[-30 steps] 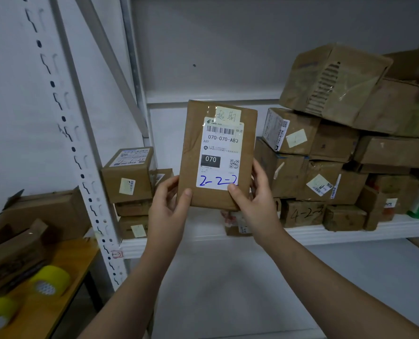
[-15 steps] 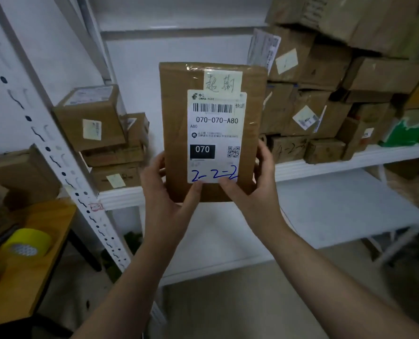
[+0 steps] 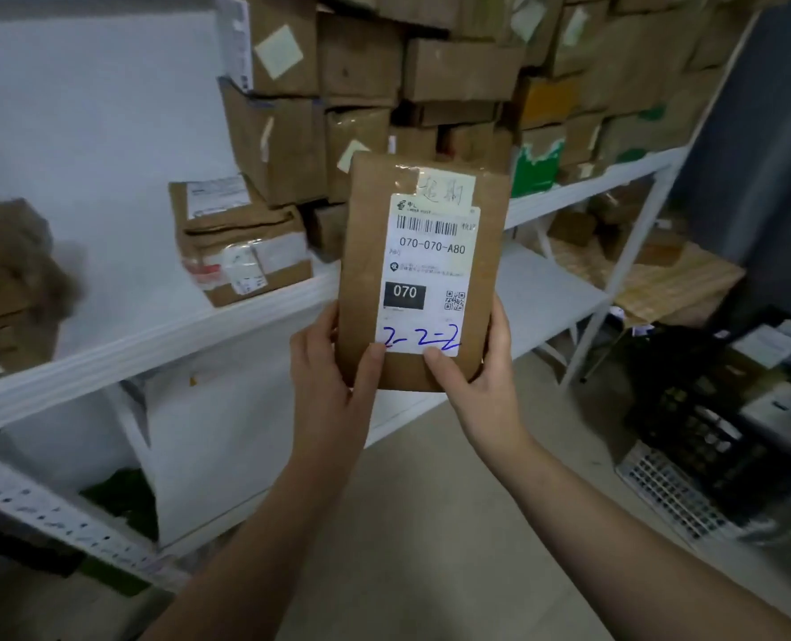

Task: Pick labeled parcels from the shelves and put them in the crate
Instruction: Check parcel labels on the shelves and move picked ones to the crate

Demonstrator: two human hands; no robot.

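Brown parcel [image 3: 365, 270] held upright in mid-air, in front of the shelving. Its white label [image 3: 426, 275] faces the camera: "070-070-A80", a black "070" block, "2-2-2" handwritten in blue.

Left hand [image 3: 329, 377] grips the lower left edge, thumb on the front. Right hand [image 3: 481, 386] grips the lower right corner, thumb at the label's bottom edge.

White metal shelf [image 3: 153, 344] behind, against a pale wall. Cardboard boxes [image 3: 366, 62] stacked high on it. A low stack of flat parcels [image 3: 241, 242] sits left of the held parcel.

Pale floor [image 3: 430, 525] below. Black crate [image 3: 708, 437] on the floor at lower right, well apart from the parcel, contents blurred. The white end post [image 3: 615, 279] stands between them in view.
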